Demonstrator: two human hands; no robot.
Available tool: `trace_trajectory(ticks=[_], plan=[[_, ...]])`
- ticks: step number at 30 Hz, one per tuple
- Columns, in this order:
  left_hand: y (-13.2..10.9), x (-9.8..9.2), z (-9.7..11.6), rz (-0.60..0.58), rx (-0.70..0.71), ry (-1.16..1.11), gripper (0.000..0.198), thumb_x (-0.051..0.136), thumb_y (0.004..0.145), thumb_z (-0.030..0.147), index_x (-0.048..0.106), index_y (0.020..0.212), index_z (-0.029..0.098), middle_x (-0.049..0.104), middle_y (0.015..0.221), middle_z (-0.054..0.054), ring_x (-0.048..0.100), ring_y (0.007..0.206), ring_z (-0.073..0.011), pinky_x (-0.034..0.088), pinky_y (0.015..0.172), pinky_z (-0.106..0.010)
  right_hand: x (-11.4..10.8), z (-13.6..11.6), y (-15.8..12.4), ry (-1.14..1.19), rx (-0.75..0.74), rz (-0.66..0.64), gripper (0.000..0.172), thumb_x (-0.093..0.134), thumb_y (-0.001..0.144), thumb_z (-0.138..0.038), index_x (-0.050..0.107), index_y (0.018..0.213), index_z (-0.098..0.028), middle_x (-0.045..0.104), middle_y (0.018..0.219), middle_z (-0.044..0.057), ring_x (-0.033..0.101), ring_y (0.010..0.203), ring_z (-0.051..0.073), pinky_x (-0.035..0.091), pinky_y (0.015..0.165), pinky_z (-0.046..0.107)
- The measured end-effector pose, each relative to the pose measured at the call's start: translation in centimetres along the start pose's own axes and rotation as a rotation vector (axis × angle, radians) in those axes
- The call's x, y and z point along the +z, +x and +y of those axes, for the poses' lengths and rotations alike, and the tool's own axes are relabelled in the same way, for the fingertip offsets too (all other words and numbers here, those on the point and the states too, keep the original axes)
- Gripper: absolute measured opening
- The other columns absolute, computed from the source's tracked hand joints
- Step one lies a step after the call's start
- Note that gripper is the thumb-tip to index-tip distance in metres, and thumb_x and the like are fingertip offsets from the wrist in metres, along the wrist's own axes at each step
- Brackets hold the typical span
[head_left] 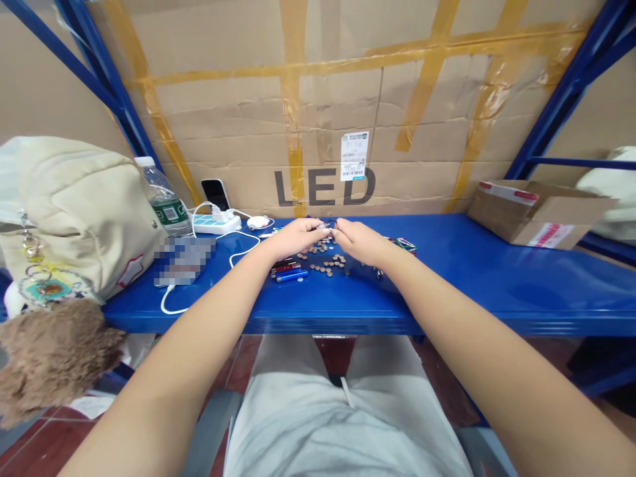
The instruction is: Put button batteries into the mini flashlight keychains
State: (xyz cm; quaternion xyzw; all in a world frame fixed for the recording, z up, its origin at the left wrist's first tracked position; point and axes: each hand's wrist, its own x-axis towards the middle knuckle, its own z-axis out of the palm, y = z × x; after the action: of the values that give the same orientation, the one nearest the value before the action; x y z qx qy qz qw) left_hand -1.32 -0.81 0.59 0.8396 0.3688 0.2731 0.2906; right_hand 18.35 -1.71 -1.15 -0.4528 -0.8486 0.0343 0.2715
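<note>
My left hand (299, 237) and my right hand (358, 240) meet above the blue shelf top, fingertips almost touching. Both are closed in a pinch. Between them shows a small silver and dark piece, too small to name. Below the hands lie several small round metal discs (328, 269), like button cells or coins. Beside my left hand several short tubes lie in a row, a blue tube (292, 275) nearest me and dark red ones behind it. Past my right wrist is a small pile of thin coloured pieces (402, 245), partly hidden by the arm.
Left stand a beige bag (84, 205), a water bottle (166, 199), a white power strip (216, 224) with cables and a pixelated flat object (185, 261). A phone (215, 194) leans at the back. An open cardboard box (536, 212) sits right; a large taped carton (238, 132) forms the back.
</note>
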Motion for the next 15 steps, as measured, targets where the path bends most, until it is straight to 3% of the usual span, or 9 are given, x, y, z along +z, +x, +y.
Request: trace_trajectory(ticks=[4,11,15], plan=[[0.4,-0.6,-0.3,0.142,0.053,0.137,0.031,0.054,0.088,0.046,0.066,0.093,0.018,0.067,0.093,-0.003,0.057,0.084,-0.0153,0.043,0.081,-0.028,-0.5,0.2,0.0,0.187,0.084,0.039,0.027,0.033,0.096,-0.034,0.036,0.071,-0.024,0.056,0.069,0.002,0.051,0.066,0.017,0.037,0.062,0.029],[2.4,-1.4,-2.0,0.167,-0.012,0.265,0.033,0.048,0.091,0.043,0.066,0.097,0.017,0.068,0.095,-0.006,0.059,0.087,-0.0179,0.044,0.079,-0.029,-0.5,1.6,0.5,0.253,0.183,0.119,0.017,0.043,0.092,-0.030,0.048,0.078,-0.022,0.059,0.066,0.000,0.055,0.066,0.017,0.041,0.066,0.030],[4.7,-1.5,-2.8,0.181,-0.009,0.388,0.029,0.050,0.091,0.039,0.068,0.096,0.017,0.070,0.099,-0.007,0.060,0.092,-0.0202,0.043,0.085,-0.030,-0.4,2.2,0.6,0.239,0.187,0.076,0.014,0.044,0.090,-0.028,0.054,0.082,-0.021,0.062,0.067,0.001,0.057,0.066,0.017,0.041,0.063,0.029]])
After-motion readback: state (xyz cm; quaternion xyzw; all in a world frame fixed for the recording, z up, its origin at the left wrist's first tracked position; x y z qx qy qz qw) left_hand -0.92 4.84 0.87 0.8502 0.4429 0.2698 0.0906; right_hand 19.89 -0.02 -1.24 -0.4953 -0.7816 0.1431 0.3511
